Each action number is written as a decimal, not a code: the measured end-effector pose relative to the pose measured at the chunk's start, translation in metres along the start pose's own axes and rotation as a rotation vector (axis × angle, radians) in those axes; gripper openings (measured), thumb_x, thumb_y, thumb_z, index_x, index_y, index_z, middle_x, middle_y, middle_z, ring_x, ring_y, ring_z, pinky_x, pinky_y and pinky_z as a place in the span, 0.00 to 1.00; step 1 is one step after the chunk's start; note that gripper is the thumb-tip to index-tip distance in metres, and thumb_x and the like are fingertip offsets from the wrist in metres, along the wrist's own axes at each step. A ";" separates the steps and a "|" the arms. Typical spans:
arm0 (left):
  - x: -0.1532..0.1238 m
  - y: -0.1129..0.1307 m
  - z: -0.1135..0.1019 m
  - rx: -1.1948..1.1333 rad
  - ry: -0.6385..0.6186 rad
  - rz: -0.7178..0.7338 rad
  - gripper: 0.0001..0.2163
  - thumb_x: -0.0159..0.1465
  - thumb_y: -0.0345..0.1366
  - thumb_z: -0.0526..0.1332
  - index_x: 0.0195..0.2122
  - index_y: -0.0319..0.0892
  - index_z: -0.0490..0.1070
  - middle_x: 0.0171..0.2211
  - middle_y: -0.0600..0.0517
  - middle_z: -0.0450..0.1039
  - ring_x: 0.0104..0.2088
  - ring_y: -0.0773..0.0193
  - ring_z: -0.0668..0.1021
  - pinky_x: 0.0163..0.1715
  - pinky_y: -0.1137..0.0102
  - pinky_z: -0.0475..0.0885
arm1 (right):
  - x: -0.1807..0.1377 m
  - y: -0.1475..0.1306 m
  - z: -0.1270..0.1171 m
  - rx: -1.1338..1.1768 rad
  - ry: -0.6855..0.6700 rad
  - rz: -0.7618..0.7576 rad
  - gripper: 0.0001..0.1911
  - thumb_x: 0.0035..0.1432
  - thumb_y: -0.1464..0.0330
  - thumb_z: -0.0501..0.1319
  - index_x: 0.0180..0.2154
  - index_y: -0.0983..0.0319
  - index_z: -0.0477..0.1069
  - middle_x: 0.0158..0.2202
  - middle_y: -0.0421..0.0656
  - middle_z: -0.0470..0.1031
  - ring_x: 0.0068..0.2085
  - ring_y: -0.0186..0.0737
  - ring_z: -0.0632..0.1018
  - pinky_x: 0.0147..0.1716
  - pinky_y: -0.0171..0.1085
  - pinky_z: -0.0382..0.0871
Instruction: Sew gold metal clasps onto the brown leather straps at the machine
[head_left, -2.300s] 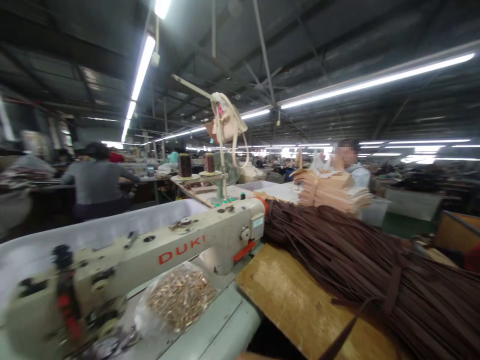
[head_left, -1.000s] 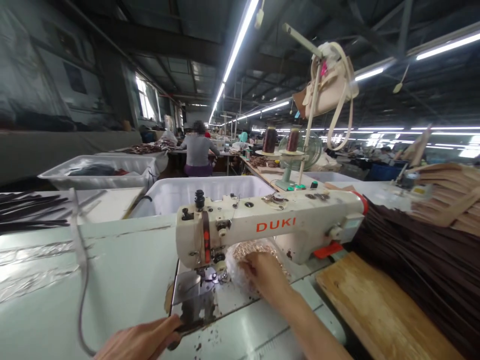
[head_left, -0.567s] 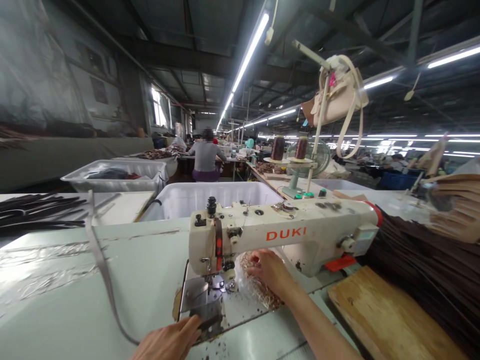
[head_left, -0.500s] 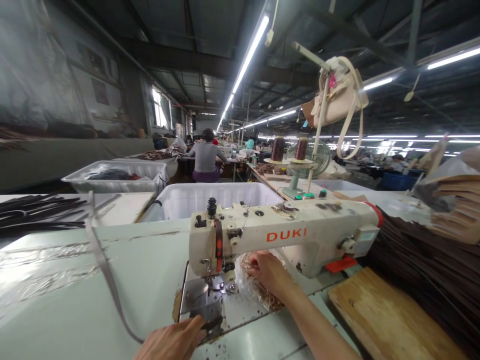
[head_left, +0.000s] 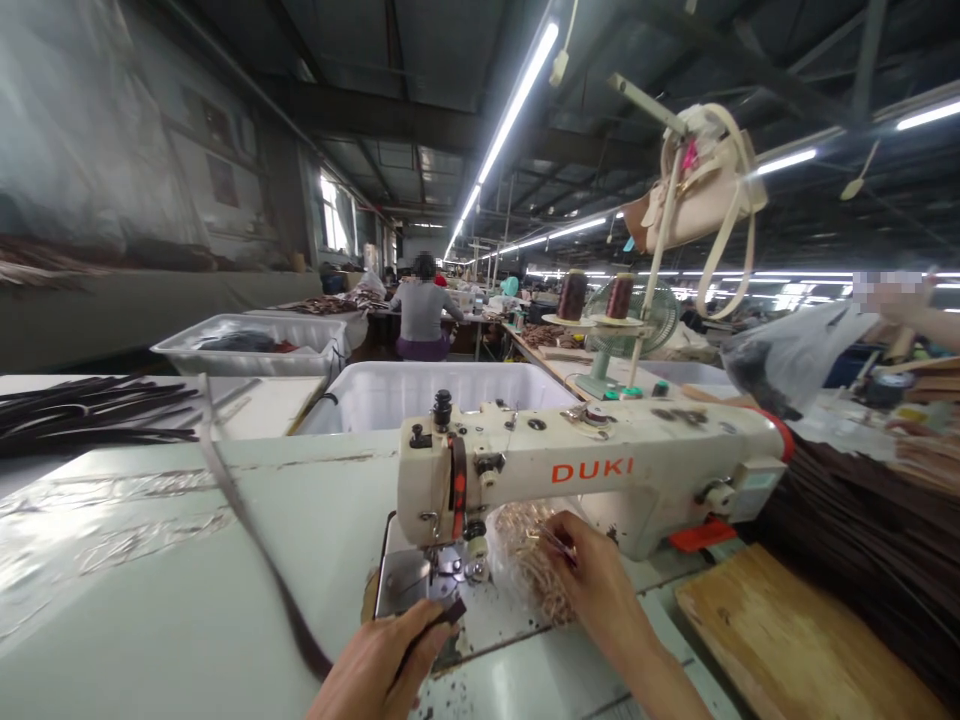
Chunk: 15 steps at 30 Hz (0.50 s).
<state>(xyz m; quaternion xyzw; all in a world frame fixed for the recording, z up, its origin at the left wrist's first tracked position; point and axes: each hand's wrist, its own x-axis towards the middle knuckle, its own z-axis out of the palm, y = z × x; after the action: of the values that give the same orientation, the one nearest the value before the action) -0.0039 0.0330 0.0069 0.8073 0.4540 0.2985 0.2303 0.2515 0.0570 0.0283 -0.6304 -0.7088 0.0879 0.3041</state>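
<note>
My left hand (head_left: 397, 650) is closed around a dark brown strap (head_left: 285, 590). Its short end (head_left: 454, 609) sticks out past the thumb, near the needle plate, while the long part trails back across the tabletop. Under the arm of the sewing machine (head_left: 592, 470) lies a clear plastic bag (head_left: 514, 560) full of small gold-coloured pieces, seemingly metal rings or loops. Over the right side of this bag my right hand (head_left: 592, 570) pinches a small shiny metal piece, whose exact kind I cannot make out.
A white plastic bin (head_left: 450, 385) stands behind the machine. Right of it are a wooden board (head_left: 795, 640) and a heap of dark straps (head_left: 847, 540). Another person's hand (head_left: 892, 297) lifts a plastic bag (head_left: 802, 350). Thread cones (head_left: 571, 296) and a handbag (head_left: 694, 210) are on a stand.
My right hand has risen out of the bag with a small metal piece. My left hand has raised the strap's end towards the needle area. At right another person's hand has appeared with a plastic bag.
</note>
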 end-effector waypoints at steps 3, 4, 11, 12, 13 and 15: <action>0.000 0.002 0.000 -0.002 -0.022 -0.011 0.17 0.70 0.45 0.46 0.38 0.46 0.71 0.22 0.57 0.72 0.21 0.68 0.74 0.24 0.78 0.66 | -0.024 -0.019 0.009 0.196 0.105 -0.008 0.06 0.61 0.69 0.53 0.35 0.60 0.68 0.34 0.43 0.75 0.36 0.42 0.76 0.35 0.36 0.66; -0.001 0.002 0.000 0.002 -0.012 -0.001 0.16 0.70 0.45 0.46 0.39 0.46 0.71 0.23 0.57 0.72 0.23 0.68 0.75 0.25 0.78 0.66 | -0.031 -0.025 0.015 0.228 0.125 -0.016 0.06 0.62 0.67 0.53 0.35 0.60 0.68 0.34 0.43 0.75 0.36 0.42 0.76 0.35 0.36 0.67; -0.005 0.004 -0.004 -0.016 -0.046 -0.003 0.14 0.71 0.40 0.45 0.43 0.46 0.69 0.29 0.55 0.75 0.26 0.67 0.76 0.27 0.77 0.65 | -0.059 -0.058 0.060 0.466 0.170 -0.056 0.11 0.63 0.60 0.55 0.36 0.58 0.72 0.32 0.42 0.74 0.32 0.39 0.76 0.24 0.30 0.67; -0.005 0.005 -0.005 -0.018 -0.043 -0.013 0.14 0.71 0.40 0.45 0.43 0.46 0.69 0.28 0.56 0.75 0.25 0.67 0.75 0.27 0.77 0.65 | -0.060 -0.060 0.063 0.484 0.183 -0.056 0.11 0.64 0.60 0.55 0.37 0.58 0.73 0.33 0.43 0.75 0.33 0.39 0.76 0.25 0.30 0.68; -0.006 0.006 -0.005 -0.022 -0.034 -0.021 0.14 0.71 0.40 0.45 0.44 0.46 0.69 0.27 0.56 0.74 0.25 0.67 0.75 0.28 0.77 0.65 | -0.061 -0.061 0.066 0.495 0.198 -0.062 0.12 0.64 0.60 0.55 0.39 0.57 0.73 0.34 0.43 0.75 0.34 0.39 0.77 0.27 0.30 0.69; -0.007 0.007 -0.006 -0.028 -0.013 -0.033 0.14 0.71 0.40 0.45 0.46 0.46 0.68 0.27 0.57 0.75 0.25 0.67 0.75 0.28 0.77 0.66 | -0.061 -0.063 0.071 0.499 0.238 -0.088 0.12 0.65 0.61 0.54 0.42 0.57 0.74 0.34 0.44 0.75 0.35 0.40 0.77 0.33 0.32 0.71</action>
<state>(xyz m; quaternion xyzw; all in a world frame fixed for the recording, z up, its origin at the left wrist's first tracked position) -0.0067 0.0240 0.0140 0.7983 0.4614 0.2959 0.2496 0.1618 0.0056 -0.0158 -0.5106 -0.6513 0.1717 0.5344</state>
